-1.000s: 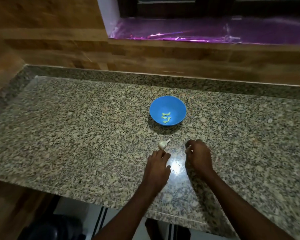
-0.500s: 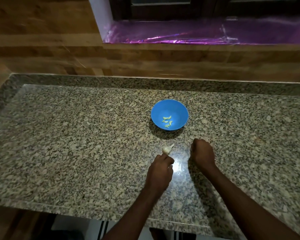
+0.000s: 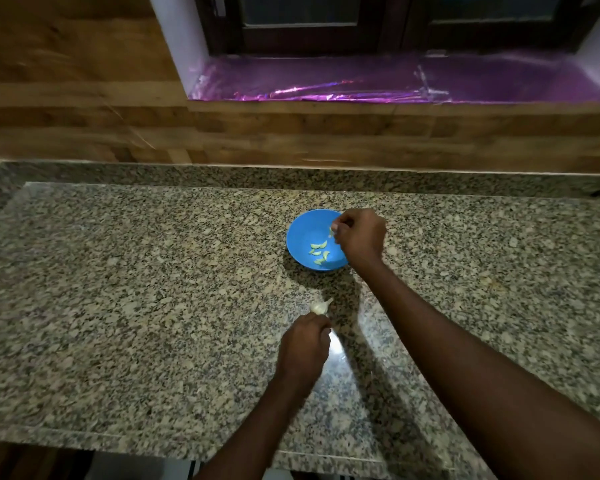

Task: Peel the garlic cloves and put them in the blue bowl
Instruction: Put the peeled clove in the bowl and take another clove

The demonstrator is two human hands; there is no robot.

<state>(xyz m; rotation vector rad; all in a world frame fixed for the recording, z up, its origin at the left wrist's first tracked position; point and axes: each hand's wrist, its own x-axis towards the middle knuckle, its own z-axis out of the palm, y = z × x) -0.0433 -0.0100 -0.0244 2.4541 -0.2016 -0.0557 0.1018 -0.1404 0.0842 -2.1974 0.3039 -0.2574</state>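
Since half a second ago, the right hand [image 3: 361, 237] has left the counter and reached up over the right rim of the blue bowl [image 3: 300, 237], its fingertips pinching a pale peeled clove [image 3: 332, 231] just above the inside. Four or five more peeled cloves [image 3: 319, 252], yellowish and curved, lie in the bowl's bottom. Lower, at the frame's centre, the left hand [image 3: 303, 346] sits with fingers curled; whether it holds anything cannot be told. Touching its fingertips lies the garlic bulb [image 3: 320, 306], whitish with a pointed tip. Granite countertop [image 3: 125, 299] stretches bare to the left, its front edge running along the bottom.
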